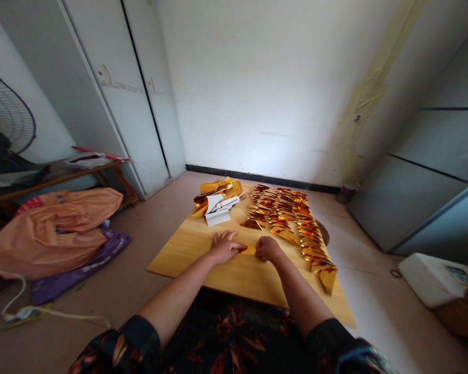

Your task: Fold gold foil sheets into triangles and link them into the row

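Observation:
A small folded piece of gold foil paper [250, 250] lies on the wooden board between my two hands. My left hand [225, 247] rests with fingers spread, its fingertips touching the paper's left end. At the right end, my right hand [268, 249] is closed, its fingers pinching the paper's edge; the fingertips are partly hidden. Beyond my left hand sits a pile of gold foil sheets [232, 186] with an opened white paper wrapper [218, 210]. Rows of folded gold foil pieces [283, 208] stand to the right, overlapping closely.
The wooden board [179, 252] stands low, near a white wall. An orange bag [58, 223] and a purple bag [81, 265] lie at left, below a fan [11, 111]. A grey cabinet [421, 182] and a white box [429, 278] are at right.

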Demonstrator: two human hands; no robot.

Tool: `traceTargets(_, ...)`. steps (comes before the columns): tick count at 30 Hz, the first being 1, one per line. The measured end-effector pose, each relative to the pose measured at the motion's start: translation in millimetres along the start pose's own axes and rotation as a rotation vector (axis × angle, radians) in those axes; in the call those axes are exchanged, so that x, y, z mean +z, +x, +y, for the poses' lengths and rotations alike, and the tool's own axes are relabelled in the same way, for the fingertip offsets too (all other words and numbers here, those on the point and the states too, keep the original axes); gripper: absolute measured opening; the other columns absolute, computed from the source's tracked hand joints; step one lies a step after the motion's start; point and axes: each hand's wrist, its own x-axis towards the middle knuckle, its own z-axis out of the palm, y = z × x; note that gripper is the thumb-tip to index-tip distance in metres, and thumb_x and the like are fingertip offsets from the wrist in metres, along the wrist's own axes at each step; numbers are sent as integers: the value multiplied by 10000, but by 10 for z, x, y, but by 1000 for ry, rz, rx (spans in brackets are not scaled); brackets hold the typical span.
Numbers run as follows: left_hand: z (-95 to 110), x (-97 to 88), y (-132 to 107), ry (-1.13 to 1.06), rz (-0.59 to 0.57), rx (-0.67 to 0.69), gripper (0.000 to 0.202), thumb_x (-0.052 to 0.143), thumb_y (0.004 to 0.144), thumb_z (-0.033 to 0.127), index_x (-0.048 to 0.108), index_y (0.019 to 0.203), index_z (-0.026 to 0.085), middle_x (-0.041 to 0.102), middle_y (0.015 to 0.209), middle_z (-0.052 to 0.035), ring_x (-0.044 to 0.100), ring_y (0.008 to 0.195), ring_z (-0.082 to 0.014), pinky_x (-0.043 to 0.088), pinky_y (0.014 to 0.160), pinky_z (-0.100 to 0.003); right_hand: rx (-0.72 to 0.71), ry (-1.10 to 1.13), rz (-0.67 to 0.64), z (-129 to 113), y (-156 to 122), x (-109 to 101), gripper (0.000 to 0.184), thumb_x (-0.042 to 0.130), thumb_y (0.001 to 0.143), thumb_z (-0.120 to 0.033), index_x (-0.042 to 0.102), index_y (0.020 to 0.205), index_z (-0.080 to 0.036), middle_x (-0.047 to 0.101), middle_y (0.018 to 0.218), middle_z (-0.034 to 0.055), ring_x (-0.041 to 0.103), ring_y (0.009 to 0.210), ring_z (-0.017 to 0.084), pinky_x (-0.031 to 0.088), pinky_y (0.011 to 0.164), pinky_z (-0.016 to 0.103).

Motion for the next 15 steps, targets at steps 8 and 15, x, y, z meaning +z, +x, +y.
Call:
traceTargets(8,21,-4,-7,21,12,-4,346,487,857,304,608,1124,489,330,1483,64,222,1372,-280,121,1080,-566,-113,19,170,211,-85,-15,177,546,671,-60,642,779,-162,655,713,7,598,657,120,424,597,189)
traceTargets(15,34,25,-24,-1,63,-5,340,632,766,449,629,1105,467,340,1476,32,242,1355,-323,109,1074,-591,-497,-88,174,213,-79,122,263,573,735,-149,668,969,-223,630,1010,19,584,869,135,421,749,202)
